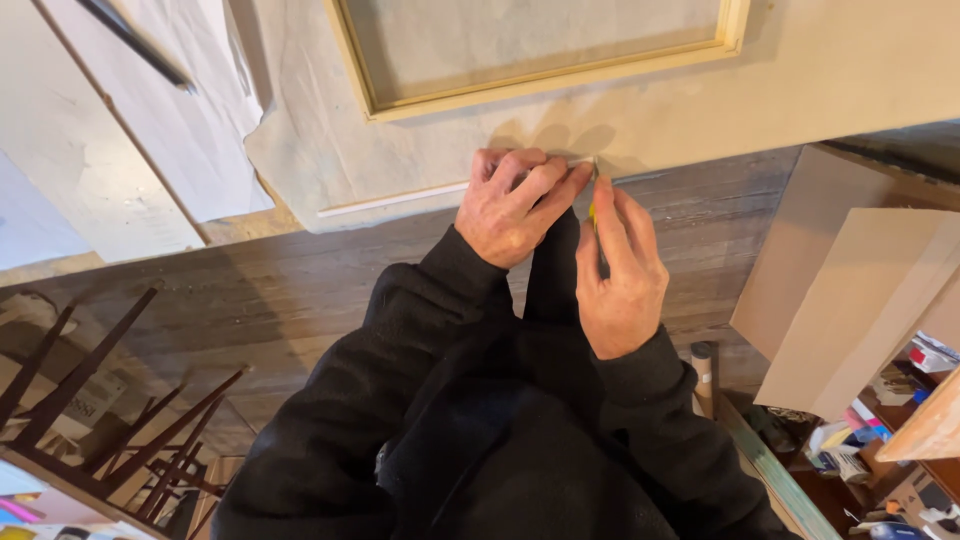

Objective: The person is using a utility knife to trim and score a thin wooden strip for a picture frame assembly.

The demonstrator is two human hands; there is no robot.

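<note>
Canvas in a pale, greyish tone lay spread on the dark wooden floor (300,280), with a light wooden stretcher frame (545,85) resting on it. The step in hand looked like marking or trimming along the canvas (330,150) edge, where a thin white strip (400,198) ran. The left hand (515,205) pressed down on that strip, fingers bent and clamped on it as its grip. The right hand (620,270) pinched a small yellow-green tool (593,210) (too hidden to say whether pencil or blade), its tip touching the strip just beside the left fingertips. Any further stroke would call for a steady left hand so the strip stayed put. Cardboard sheets (850,290) leaned at the right, well apart.
</note>
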